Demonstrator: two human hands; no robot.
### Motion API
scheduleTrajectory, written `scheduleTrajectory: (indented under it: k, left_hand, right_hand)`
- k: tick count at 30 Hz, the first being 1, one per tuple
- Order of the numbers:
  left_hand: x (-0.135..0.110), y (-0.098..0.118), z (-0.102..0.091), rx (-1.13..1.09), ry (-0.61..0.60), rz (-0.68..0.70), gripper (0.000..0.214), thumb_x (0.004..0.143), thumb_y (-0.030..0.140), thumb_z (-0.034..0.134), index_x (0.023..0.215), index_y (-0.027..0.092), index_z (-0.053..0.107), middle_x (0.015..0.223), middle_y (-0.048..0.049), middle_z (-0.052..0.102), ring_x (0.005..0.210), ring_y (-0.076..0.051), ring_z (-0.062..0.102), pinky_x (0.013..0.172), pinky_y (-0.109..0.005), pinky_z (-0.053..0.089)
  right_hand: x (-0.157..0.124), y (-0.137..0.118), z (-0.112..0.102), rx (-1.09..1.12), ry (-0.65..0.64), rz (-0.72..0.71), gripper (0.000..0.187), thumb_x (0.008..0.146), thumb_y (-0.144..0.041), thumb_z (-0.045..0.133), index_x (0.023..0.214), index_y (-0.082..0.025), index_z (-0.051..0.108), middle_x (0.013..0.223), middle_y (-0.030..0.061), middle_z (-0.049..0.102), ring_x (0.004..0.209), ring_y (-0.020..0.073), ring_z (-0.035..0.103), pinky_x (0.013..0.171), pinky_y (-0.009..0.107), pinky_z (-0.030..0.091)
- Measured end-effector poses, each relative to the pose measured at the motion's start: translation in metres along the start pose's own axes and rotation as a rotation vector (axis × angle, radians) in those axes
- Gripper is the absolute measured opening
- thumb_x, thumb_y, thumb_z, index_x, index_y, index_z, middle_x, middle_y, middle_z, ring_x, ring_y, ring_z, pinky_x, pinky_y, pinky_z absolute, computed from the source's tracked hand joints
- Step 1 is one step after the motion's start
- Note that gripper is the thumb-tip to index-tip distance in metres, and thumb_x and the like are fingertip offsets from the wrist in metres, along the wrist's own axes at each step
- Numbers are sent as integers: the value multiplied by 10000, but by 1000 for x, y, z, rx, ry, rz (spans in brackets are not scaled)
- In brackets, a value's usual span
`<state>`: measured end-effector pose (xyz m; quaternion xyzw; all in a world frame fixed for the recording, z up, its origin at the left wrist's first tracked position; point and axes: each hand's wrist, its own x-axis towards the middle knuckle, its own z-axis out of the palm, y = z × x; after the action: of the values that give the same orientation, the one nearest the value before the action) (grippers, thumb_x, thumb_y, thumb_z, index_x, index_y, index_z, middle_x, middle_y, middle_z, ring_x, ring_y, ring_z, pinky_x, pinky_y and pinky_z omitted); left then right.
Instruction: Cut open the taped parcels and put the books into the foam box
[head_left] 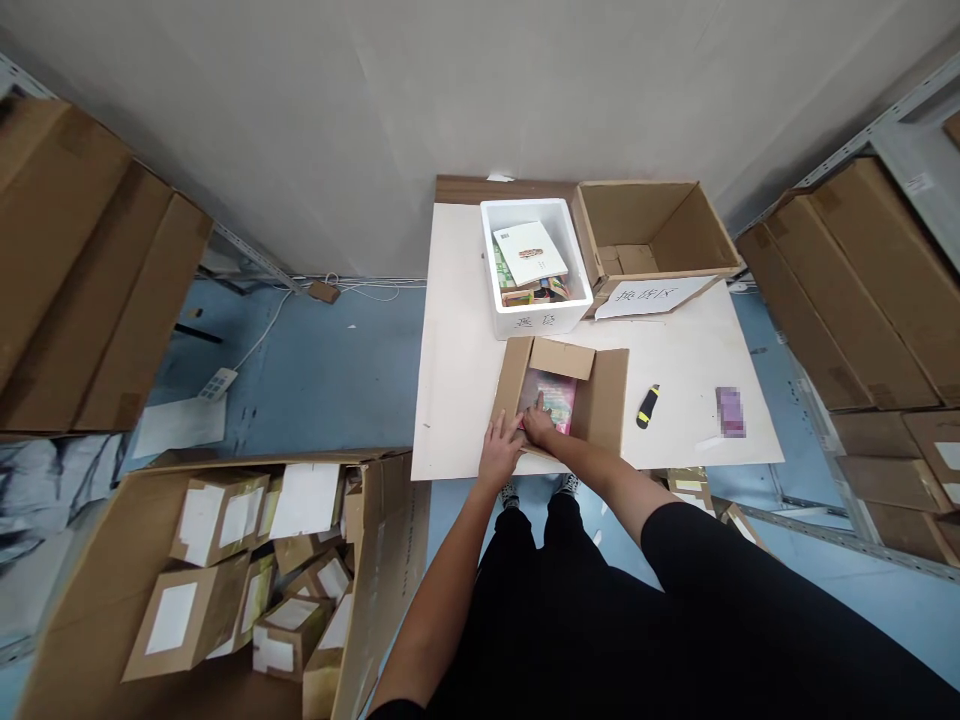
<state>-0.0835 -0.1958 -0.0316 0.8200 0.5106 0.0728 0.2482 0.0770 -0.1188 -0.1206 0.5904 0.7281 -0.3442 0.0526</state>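
- While both hands work at the open carton, the desk point(454, 350) spreads pale around it, with a brown strip along the far edge.
- At the open carton's point(611, 405) near left corner, the left hand point(501, 450) lays its fingers out; whether they pinch the wall I cannot tell.
- Inside the open carton, the right hand point(537, 418) stretches one finger beside a pink packet point(559, 395), which lies on the bottom; I cannot tell whether it grips anything.
- Just behind the open carton stands a white foam box point(536, 325) of booklets.
- Behind it to the right, a larger cardboard box point(686, 235) bears a handwritten paper sign point(649, 295).
- Right of the open carton lie a black-and-yellow cutter point(648, 407) and, farther off, a blurred purple thing point(730, 412).
- Below it to the left, a big carton point(382, 570) of labelled parcels point(184, 615) stands on the blue floor point(322, 370).
- Well beyond it rises a grey wall point(300, 130).
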Motion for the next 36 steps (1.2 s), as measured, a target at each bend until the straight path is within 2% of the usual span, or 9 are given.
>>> scheduleTrajectory:
  k: [6,11,15,20,25,28,30,32,36]
  left_hand:
    - [10,3,-2,34,-2,-31,179,975,224,637,1090,292,755,1723,19,396,1657,-362,154,1291,-678,255]
    - [12,6,0,62,39,-33,163,982,220,627,1052,292,756,1706,21,428,1640,-366,223,1291,-652,276]
    - [12,1,-1,87,101,-12,171,964,189,637,1038,286,757,1687,8,460,1626,-369,267,1284,-640,298]
    - [4,-20,-14,114,196,-51,169,951,175,639,1037,239,769,1700,-54,438,1599,-417,317,1253,-653,336]
    - [-13,-58,-41,146,252,-100,146,942,161,633,934,225,764,1711,-60,419,1597,-439,306,1253,-663,320]
    - [-28,-82,-56,132,274,-146,145,941,174,629,904,230,758,1704,-57,432,1604,-445,286,1252,-676,305]
    - [-39,-98,-63,130,293,-173,139,942,193,633,893,235,756,1703,-59,433,1608,-438,278,1251,-672,306]
    - [-51,-111,-68,154,304,-195,152,953,206,621,885,230,755,1703,-69,432,1605,-434,288,1243,-663,325]
    - [-70,-126,-79,199,293,-236,159,952,214,616,892,229,762,1709,-76,422,1596,-429,312,1229,-657,350]
  right_hand:
    - [-15,-1,-24,-138,-13,101,797,996,-292,586,1711,-150,265,1774,257,125,1624,492,123,1117,727,441]
    - [-40,-7,-64,-131,9,119,1004,958,-220,642,1754,-246,30,1790,181,-86,1624,493,132,1167,677,425]
    - [-63,-15,-107,-128,73,23,1134,895,-83,642,1736,-261,-97,1771,178,-150,1627,482,130,1211,651,381]
    - [-97,-27,-170,-170,260,-209,1215,832,64,525,1654,-303,-291,1771,149,-180,1646,418,105,1197,609,440]
    - [-140,-24,-238,-262,534,-286,1201,805,99,452,1674,-370,-233,1791,47,-141,1648,378,156,1150,547,525]
    - [-154,-7,-261,-304,637,-243,1168,816,86,415,1680,-366,-228,1800,22,-102,1648,352,178,1127,524,553]
    - [-151,9,-261,-326,648,-209,1149,824,76,401,1685,-354,-226,1805,32,-70,1644,344,202,1135,528,544]
    - [-138,23,-247,-332,621,-177,1129,829,60,404,1703,-328,-195,1809,55,-34,1639,342,219,1157,540,516]
    - [-91,45,-183,-267,453,-79,1033,880,-19,443,1746,-283,-53,1810,94,80,1633,329,232,1199,547,453]
